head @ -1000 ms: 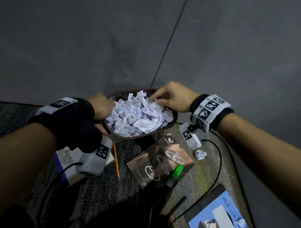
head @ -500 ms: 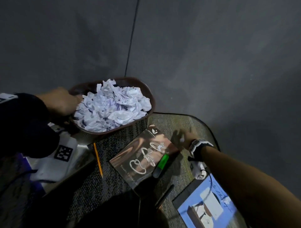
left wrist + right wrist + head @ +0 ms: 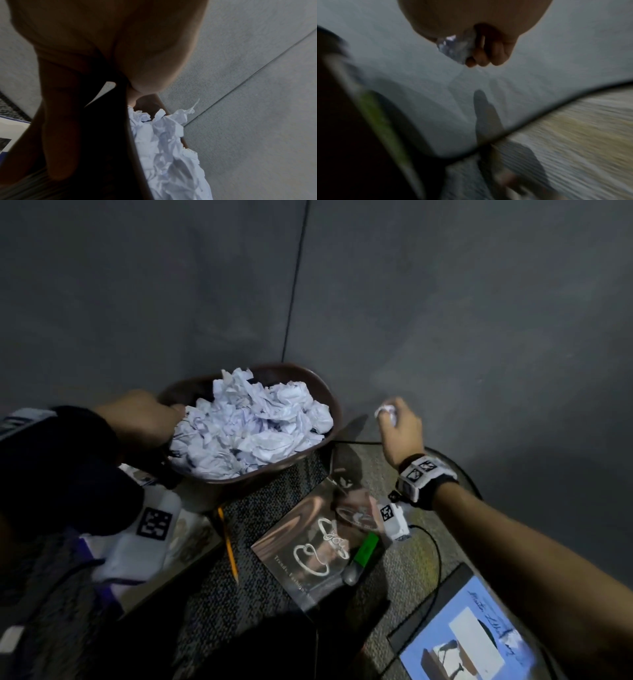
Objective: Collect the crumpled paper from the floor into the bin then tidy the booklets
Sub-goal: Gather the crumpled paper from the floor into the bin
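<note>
My left hand [image 3: 137, 422] grips the left rim of the bin [image 3: 329, 402], thumb over the edge and fingers [image 3: 58, 135] curled down its outer wall. The bin is heaped with crumpled paper [image 3: 253, 426] and stands at the far edge of the carpet [image 3: 260, 501], against the wall. My right hand [image 3: 400, 426] is raised to the right of the bin, fingers [image 3: 488, 54] clenched round one paper ball [image 3: 385, 412], which is off the floor and not yet in the bin. On the carpet, near of the bin, lies a dark booklet [image 3: 308, 546] with a green marker [image 3: 364, 549] on its right part; a pencil [image 3: 228, 546] lies just left of it. A blue booklet [image 3: 469, 642] sits near right, another booklet [image 3: 191, 535] near left, partly behind my left wrist.
</note>
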The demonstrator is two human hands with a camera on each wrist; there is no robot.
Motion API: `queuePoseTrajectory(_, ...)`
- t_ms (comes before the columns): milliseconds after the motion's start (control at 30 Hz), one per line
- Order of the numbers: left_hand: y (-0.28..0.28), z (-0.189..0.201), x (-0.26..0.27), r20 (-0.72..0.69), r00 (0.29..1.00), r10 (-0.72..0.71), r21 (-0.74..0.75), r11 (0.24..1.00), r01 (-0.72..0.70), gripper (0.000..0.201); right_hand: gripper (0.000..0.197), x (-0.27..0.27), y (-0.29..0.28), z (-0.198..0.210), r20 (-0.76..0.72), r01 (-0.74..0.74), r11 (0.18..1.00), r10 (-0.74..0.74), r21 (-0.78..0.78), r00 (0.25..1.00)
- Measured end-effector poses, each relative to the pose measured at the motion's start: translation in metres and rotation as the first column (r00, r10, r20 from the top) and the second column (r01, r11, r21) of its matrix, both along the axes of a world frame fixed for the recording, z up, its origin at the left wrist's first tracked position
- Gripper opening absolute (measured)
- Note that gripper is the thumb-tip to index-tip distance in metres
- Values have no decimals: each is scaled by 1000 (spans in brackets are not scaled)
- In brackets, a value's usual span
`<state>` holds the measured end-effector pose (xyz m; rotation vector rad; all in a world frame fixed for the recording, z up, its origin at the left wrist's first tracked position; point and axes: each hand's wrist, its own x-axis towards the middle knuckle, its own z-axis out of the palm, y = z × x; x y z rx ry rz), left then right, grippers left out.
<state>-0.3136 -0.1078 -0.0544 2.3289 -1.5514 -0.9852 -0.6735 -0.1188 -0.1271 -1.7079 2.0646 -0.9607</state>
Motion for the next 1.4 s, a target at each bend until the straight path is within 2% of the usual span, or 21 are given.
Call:
queuePoseTrajectory(67, -1, -1, 4, 6, 1000, -28, 5, 1000, 28, 41, 17, 36, -9, 53, 96, -174, 966, 194, -191, 976)
queuePoseTrajectory(100, 1, 2, 2, 7, 999, -43, 10, 999, 43, 43, 18, 53, -11, 78, 96, -312, 932, 333, -184, 938)
queuePoseTrajectory(167, 4, 5, -4, -29, 999, -39, -4, 999, 39, 45, 20, 83, -13, 116, -28, -590, 807, 590, 5, 807)
queuePoseTrajectory(233, 6, 5, -6, -62, 997, -37, 0, 999, 37, 45, 24, 108, -13, 137, -215, -712, 670, 742, 211, 635)
queuePoseTrajectory(267, 9, 8, -6, -66, 997, -47, -6, 999, 46, 45, 26, 119, -12, 141, -286, -725, 632, 773, 274, 566)
queuePoseTrajectory(333, 11, 9, -6, -86, 994, -60, 10, 998, 61, 46, 26, 139, -13, 139, -344, -705, 590, 805, 393, 482)
queuePoseTrajectory(467, 16, 13, -4, -75, 993, -96, 10, 995, 97, 41, 15, 169, -11, 111, -436, -627, 510, 854, 589, 286)
queuePoseTrajectory(567, 17, 11, -1, -89, 991, -103, 24, 994, 106, 39, 15, 185, -11, 99, -468, -552, 494, 861, 672, 201)
queuePoseTrajectory(633, 18, 14, -2, -103, 992, -78, 32, 996, 82, 40, 7, 190, -18, 103, -467, -543, 494, 862, 679, 199)
queuePoseTrajectory(667, 20, 17, -2, -107, 992, -64, 35, 997, 68, 41, 11, 190, -22, 108, -449, -547, 489, 867, 679, 218)
queuePoseTrajectory(767, 20, 23, -3, -125, 991, -54, 35, 998, 58, 44, 22, 177, -27, 138, -364, -574, 484, 875, 661, 319)
queuePoseTrajectory(867, 19, 17, 0, -143, 989, -33, 25, 999, 36, 46, 24, 158, -19, 169, -468, -625, 556, 823, 547, 322)
queuePoseTrajectory(933, 18, 13, 1, -151, 988, -23, 28, 999, 28, 46, 16, 149, -7, 178, -457, -652, 597, 795, 467, 400)
queuePoseTrajectory(967, 18, 11, 1, -155, 988, -22, 26, 999, 26, 46, 11, 149, 0, 179, -392, -671, 571, 818, 473, 420)
queuePoseTrajectory(1033, 17, 8, 1, -169, 985, -25, 31, 999, 31, 47, 14, 156, 13, 169, -286, -679, 480, 877, 556, 386)
queuePoseTrajectory(1100, 17, 7, 0, -180, 983, -22, 29, 999, 28, 46, 10, 166, 16, 147, -263, -668, 391, 920, 633, 290)
queuePoseTrajectory(1167, 16, 8, -2, -176, 984, -22, 22, 999, 27, 45, 4, 171, 11, 122, -265, -651, 358, 934, 669, 241)
queuePoseTrajectory(1267, 16, 9, 1, -127, 991, -31, 4, 999, 32, 45, 7, 177, 3, 107, -222, -638, 343, 939, 689, 264)
queuePoseTrajectory(1400, 15, 9, 7, -113, 993, -37, 23, 999, 40, 42, 22, 176, -1, 117, -140, -633, 283, 953, 721, 268)
